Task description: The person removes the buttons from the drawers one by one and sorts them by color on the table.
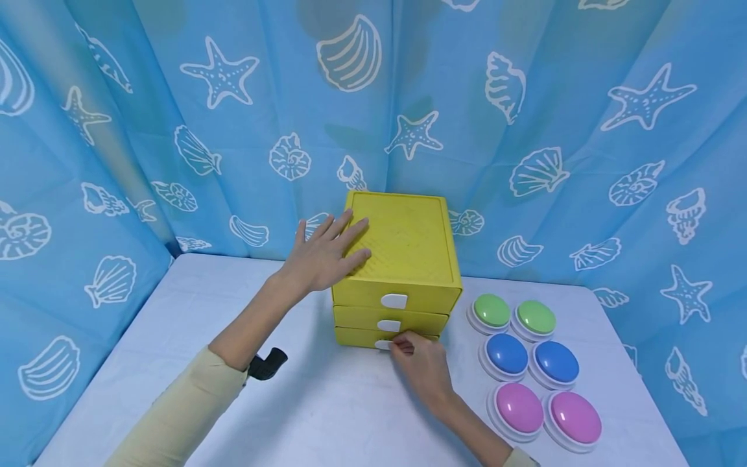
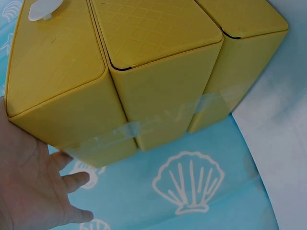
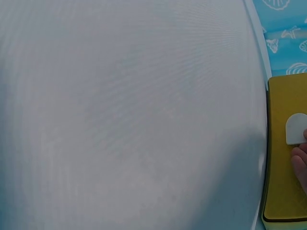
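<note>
A yellow drawer unit [image 1: 403, 240] with three stacked drawers stands on the table, each front bearing a white handle. My left hand [image 1: 320, 259] rests with spread fingers on the left edge of its top. In the left wrist view, that hand [image 2: 29, 182] lies against the unit's yellow side [image 2: 168, 91]. My right hand [image 1: 425, 368] is at the bottom drawer, its curled fingers pinching the white handle [image 1: 383, 345]. The right wrist view shows only fingertips [image 3: 301, 160] at the handle [image 3: 295, 128]; the rest of the hand is out of frame. All drawers look closed.
To the right of the unit, round push buttons stand in pairs: green [image 1: 491, 310], blue [image 1: 506, 353] and pink [image 1: 519, 407]. A black curved object [image 1: 267, 364] shows beside the left forearm. A blue shell-patterned curtain [image 1: 257, 130] hangs behind the white-covered table [image 1: 210, 285].
</note>
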Demonstrator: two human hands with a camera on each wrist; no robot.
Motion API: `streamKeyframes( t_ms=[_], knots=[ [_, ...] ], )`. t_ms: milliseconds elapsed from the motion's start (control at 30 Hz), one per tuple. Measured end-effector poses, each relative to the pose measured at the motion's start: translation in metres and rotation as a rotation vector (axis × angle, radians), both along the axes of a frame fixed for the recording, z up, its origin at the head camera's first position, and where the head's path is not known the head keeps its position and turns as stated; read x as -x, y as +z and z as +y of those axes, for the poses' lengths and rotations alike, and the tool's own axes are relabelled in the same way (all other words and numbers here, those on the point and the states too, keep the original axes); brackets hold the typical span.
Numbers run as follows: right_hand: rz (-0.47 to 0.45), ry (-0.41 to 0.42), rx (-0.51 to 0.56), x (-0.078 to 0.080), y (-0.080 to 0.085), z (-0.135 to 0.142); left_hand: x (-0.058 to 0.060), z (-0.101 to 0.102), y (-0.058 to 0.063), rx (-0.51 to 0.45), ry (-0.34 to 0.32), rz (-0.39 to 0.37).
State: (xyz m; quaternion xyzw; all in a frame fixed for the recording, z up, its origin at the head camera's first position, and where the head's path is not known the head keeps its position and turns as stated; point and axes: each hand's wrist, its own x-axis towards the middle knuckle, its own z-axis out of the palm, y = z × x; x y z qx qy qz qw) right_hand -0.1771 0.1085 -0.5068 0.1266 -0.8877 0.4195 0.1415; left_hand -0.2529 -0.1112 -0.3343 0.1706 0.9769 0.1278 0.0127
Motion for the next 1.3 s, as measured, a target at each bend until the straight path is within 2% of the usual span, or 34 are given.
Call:
streamKeyframes(
  t_ms=[300,400,533,667,800,900,1067,1200,1300],
  knots=[
    [-0.019,0.019,-0.019,-0.002,0.003,0.002,-0.001,0.000,0.001,-0.008,-0.002,-0.004],
    [-0.021,0.042,-0.100,-0.004,0.008,0.005,-0.001,-0.001,0.000,-0.009,-0.002,-0.004],
    [-0.011,0.085,-0.273,-0.007,0.017,0.011,0.001,-0.001,-0.001,-0.013,-0.004,0.007],
    [-0.045,0.140,-0.394,-0.011,0.033,0.024,0.004,0.001,-0.002,-0.017,0.002,0.006],
    [-0.099,0.189,-0.460,-0.013,0.052,0.043,0.006,0.003,-0.002,-0.028,0.002,-0.001],
    [-0.130,0.240,-0.524,-0.010,0.067,0.059,0.008,0.004,-0.002,-0.034,-0.002,0.001],
    [-0.132,0.315,-0.612,-0.004,0.091,0.092,0.010,0.001,0.000,-0.065,-0.030,-0.019],
    [-0.119,0.295,-0.658,-0.002,0.113,0.118,0.011,-0.008,0.001,-0.105,-0.058,-0.033],
    [-0.119,0.233,-0.693,-0.003,0.128,0.137,0.010,-0.020,0.003,-0.116,-0.053,-0.028]
  ],
)
